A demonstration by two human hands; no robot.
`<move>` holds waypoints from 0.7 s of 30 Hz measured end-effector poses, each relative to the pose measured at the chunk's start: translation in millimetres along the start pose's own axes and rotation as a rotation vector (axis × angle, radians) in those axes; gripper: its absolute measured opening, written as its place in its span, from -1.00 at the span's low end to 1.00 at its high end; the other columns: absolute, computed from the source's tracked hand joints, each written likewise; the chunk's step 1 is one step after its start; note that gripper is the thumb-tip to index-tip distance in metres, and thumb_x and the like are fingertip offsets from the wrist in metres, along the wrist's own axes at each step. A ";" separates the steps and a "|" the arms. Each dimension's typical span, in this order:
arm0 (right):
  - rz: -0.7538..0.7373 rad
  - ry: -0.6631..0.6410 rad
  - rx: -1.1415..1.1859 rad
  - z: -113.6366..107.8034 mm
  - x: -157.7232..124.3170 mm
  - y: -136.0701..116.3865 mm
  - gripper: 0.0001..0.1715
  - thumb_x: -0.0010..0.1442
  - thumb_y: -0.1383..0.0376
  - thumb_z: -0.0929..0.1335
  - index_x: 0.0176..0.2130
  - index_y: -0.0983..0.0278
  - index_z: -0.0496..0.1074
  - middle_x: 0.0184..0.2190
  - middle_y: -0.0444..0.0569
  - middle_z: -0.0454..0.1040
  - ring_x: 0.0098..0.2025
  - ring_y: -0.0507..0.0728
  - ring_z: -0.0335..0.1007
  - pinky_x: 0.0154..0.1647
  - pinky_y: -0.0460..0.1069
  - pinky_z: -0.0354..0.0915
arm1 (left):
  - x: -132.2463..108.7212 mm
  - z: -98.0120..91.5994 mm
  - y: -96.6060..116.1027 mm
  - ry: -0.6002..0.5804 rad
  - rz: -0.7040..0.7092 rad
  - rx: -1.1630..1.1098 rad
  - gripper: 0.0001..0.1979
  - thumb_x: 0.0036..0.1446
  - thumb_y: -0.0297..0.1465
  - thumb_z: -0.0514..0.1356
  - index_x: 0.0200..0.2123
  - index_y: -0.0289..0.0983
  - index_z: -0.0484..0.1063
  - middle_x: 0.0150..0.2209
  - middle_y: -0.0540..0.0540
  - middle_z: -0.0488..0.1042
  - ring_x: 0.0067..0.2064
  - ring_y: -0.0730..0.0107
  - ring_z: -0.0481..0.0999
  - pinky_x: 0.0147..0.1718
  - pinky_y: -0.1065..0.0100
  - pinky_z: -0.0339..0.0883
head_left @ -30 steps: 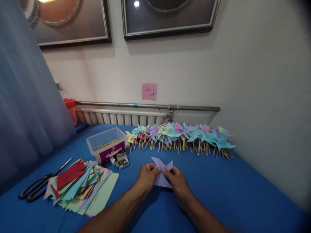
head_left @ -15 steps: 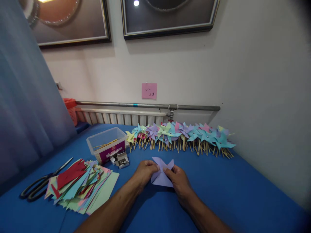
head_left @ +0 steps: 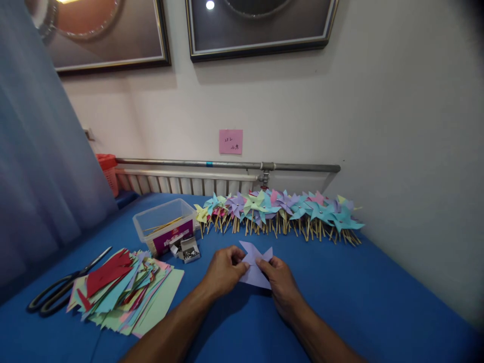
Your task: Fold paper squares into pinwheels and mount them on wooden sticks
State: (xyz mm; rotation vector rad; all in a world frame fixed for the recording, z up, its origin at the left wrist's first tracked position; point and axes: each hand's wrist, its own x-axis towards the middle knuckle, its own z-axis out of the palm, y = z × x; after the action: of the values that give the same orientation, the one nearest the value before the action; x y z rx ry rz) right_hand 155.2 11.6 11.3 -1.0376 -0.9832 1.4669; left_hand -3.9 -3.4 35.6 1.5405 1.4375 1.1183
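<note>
A purple paper pinwheel [head_left: 254, 276], with corners folded toward its middle, is held above the blue surface between both hands. My left hand [head_left: 226, 269] pinches its left side with thumb and fingers. My right hand [head_left: 279, 278] grips the right side, its thumb pressed near the centre and the fingers behind the paper. Beyond them, a small white box of metal pins [head_left: 190, 252] stands open in front of a clear plastic tub [head_left: 162, 217] with thin wooden sticks inside.
Many finished pinwheels on sticks [head_left: 280, 209] lie in a row along the back. On the left are a stack of coloured paper pieces [head_left: 124, 292] and black-handled scissors [head_left: 56, 292]. A metal pipe [head_left: 227, 165] and radiator run along the wall.
My left hand has shifted its hold on the left edge of the paper, its fingers now more curled. The paper has tilted slightly; the right thumb stays near the centre.
</note>
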 end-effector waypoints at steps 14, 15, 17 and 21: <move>-0.003 -0.025 0.001 -1.1 1.7 2.7 -0.56 -0.08 0.06 0.55 -0.30 0.32 0.56 -0.42 0.00 0.65 -0.41 0.18 0.52 -0.39 -0.01 0.35 | -7.2 4.9 5.7 0.078 0.062 0.200 -0.88 0.11 -0.33 0.25 -0.35 -0.28 0.49 -0.50 0.02 0.46 -0.45 0.42 0.39 -0.43 0.39 0.12; -0.002 -0.018 -0.006 -1.5 2.8 3.5 -0.56 -0.09 0.05 0.55 -0.30 0.32 0.56 -0.42 0.00 0.65 -0.42 0.18 0.52 -0.40 0.00 0.35 | -7.3 5.3 6.3 0.084 0.059 0.199 -0.88 0.10 -0.33 0.25 -0.35 -0.28 0.49 -0.50 0.03 0.46 -0.45 0.42 0.39 -0.43 0.39 0.12; -0.001 0.002 -0.025 -2.2 4.7 4.7 -0.55 -0.11 0.05 0.56 -0.30 0.32 0.56 -0.45 -0.01 0.64 -0.45 0.18 0.51 -0.41 0.00 0.34 | -6.6 6.6 6.5 0.096 0.044 0.162 -0.89 0.07 -0.34 0.27 -0.37 -0.27 0.49 -0.51 0.03 0.45 -0.45 0.42 0.39 -0.43 0.39 0.12; -0.017 0.033 -0.064 -2.8 5.4 3.8 -0.57 -0.11 0.05 0.55 -0.33 0.31 0.56 -0.49 -0.04 0.63 -0.46 0.18 0.51 -0.43 0.00 0.34 | -1.2 10.3 2.7 0.061 -0.098 -0.150 -0.83 -0.05 -0.31 0.32 -0.43 -0.28 0.45 -0.56 0.05 0.42 -0.50 0.45 0.34 -0.47 0.40 0.12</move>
State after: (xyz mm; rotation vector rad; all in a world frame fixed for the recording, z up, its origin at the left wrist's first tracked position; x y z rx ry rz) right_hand 156.3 16.6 6.4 -1.0939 -1.0190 1.4077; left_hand 6.6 -4.4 34.4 1.3281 1.4201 1.1943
